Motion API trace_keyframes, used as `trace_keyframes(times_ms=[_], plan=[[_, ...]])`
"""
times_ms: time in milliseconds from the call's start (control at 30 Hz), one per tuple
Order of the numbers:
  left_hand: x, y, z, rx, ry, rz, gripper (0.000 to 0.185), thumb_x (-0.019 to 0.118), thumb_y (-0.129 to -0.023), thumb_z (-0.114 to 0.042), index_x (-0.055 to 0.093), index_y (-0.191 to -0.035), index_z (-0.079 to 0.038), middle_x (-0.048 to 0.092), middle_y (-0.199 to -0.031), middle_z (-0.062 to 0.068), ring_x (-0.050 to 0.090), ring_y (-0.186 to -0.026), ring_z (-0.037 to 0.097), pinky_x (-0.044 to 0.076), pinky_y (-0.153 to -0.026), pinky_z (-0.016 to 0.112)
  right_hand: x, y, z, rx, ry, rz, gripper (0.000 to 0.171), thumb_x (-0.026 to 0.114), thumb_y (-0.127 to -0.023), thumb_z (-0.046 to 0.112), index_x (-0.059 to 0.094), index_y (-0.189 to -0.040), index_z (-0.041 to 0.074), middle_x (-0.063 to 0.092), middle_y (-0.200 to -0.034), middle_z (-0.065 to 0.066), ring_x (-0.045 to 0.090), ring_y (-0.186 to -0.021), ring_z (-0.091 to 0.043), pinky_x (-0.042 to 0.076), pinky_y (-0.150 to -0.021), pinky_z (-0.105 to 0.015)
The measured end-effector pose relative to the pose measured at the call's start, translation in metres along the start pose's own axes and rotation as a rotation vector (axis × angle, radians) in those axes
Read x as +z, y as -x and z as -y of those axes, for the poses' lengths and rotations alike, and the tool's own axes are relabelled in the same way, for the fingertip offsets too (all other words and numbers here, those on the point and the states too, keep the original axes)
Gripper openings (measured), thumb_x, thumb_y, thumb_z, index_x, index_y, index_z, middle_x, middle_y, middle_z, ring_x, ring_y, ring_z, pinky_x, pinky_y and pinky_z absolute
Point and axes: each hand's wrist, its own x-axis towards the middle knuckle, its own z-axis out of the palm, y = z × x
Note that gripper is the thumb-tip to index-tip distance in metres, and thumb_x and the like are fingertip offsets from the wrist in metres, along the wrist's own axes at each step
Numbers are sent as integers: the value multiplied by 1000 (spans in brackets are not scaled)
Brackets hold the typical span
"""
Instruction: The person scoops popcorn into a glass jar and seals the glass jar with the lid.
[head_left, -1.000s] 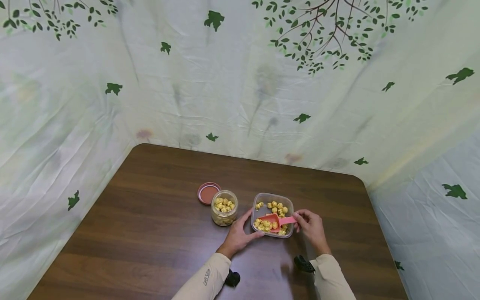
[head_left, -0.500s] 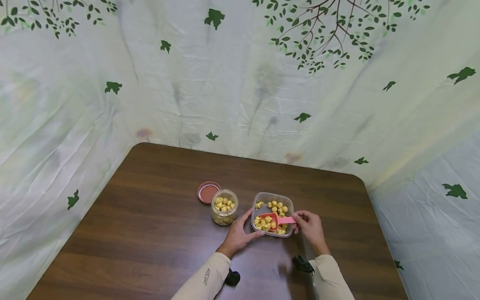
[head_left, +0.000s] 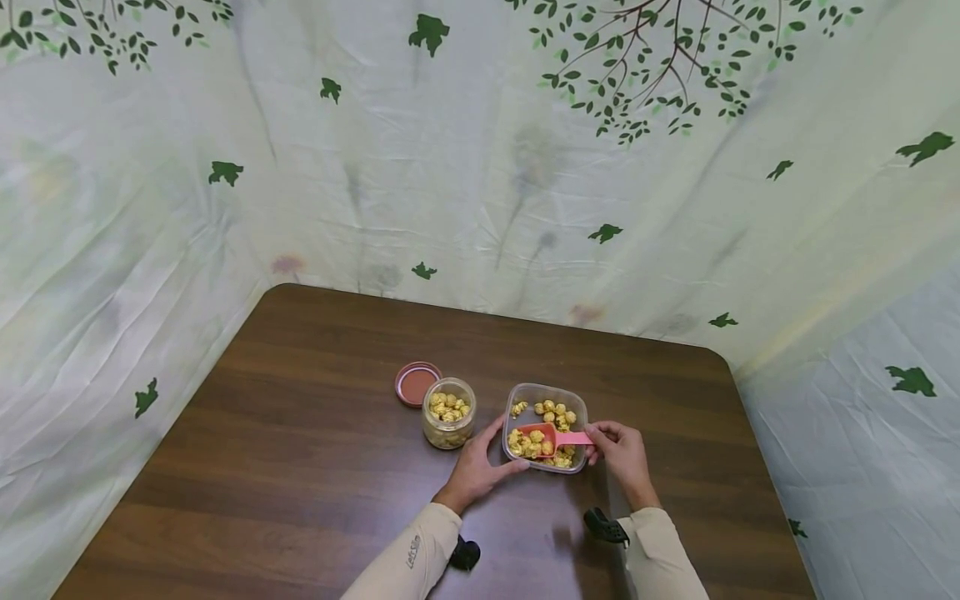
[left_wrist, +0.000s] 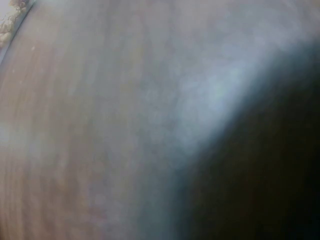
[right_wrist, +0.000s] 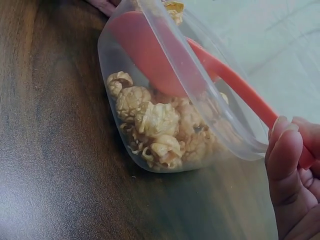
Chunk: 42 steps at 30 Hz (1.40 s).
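A clear plastic tub (head_left: 581,417) (right_wrist: 120,55) of yellow popcorn stands on the brown table. My left hand (head_left: 480,468) holds the tub's near left corner between thumb and fingers. My right hand (head_left: 621,454) (right_wrist: 295,175) pinches the handle of a pink scoop (head_left: 553,437) (right_wrist: 235,82), whose bowl is sunk in the popcorn (head_left: 529,447) (right_wrist: 155,125) at the tub's near side. To the left a small glass jar (head_left: 448,414) stands open and is nearly full of popcorn. The left wrist view is a blur of table surface.
The jar's reddish lid (head_left: 416,383) lies upside down behind the jar. The table (head_left: 300,433) ends at a leaf-printed cloth backdrop (head_left: 480,167) on the far and both side edges. Beige sleeves and dark wrist mounts sit near the front edge.
The scoop has slid slightly deeper and to the left in the popcorn. Both hands keep their hold and the tub stays put.
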Motion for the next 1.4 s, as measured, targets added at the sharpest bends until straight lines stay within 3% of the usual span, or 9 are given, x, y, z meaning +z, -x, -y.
trace_keyframes(times_ms=[267,633,1400], plan=[[1,0,1,-3,9,0,88,81,-75,-42,41,-147,-10,44,-146,17,38,-135,34,31,-109,50,0,1,1,44,-32,-22,18,59,-94,0,62,-101,-16,60,-63,-8,54,-50,-12,51,-50,-27],[0,0,0,-7,6,3,88,81,-75,-43,41,-147,-11,44,-146,16,38,-136,33,31,-110,49,4,1,0,31,-137,-40,22,58,-94,-2,59,-102,-23,62,-64,-10,54,-49,-9,49,-46,-22],[0,-1,-2,-26,6,16,88,80,-76,-43,39,-148,-13,43,-147,15,37,-136,32,30,-110,50,-1,0,-9,122,-147,-80,22,57,-96,5,61,-105,-16,60,-66,-4,55,-53,-10,51,-50,-22]])
